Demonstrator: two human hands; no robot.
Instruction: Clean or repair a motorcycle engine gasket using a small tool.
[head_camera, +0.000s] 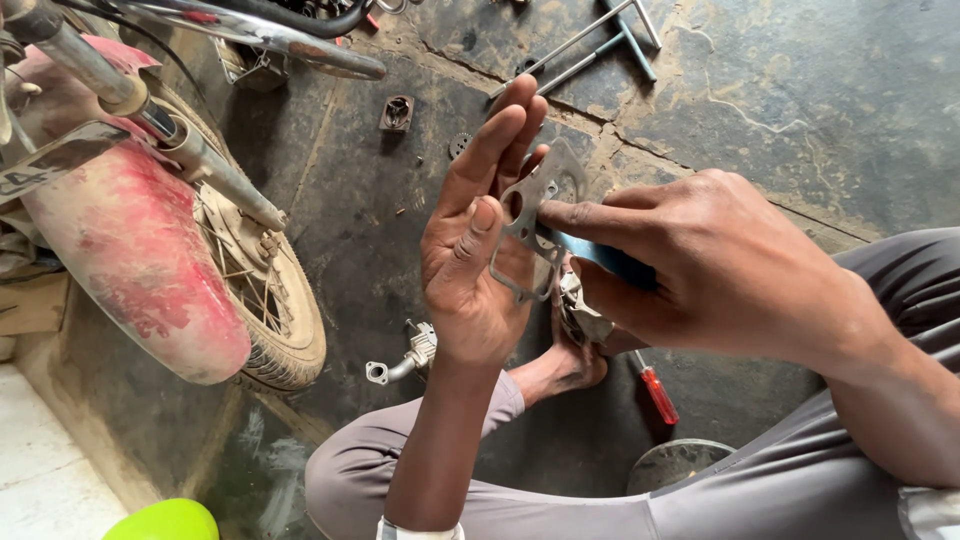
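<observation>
My left hand (470, 250) is raised with its palm toward me and fingers stretched up, holding a thin grey metal gasket (533, 215) with cut-out holes against the fingers. My right hand (715, 260) grips a blue-handled blade tool (600, 255). Its index finger is stretched along the tool, and the tip rests on the gasket's face. Both hands are above my bare foot (560, 365).
A motorcycle front wheel (265, 300) with red mudguard (120, 240) and fork stands at left. On the dark oily floor lie a small metal engine part (410, 352), a red-handled screwdriver (655, 392), T-handle wrenches (610, 40), a round metal lid (680, 462). A green object (165, 520) sits at the bottom left.
</observation>
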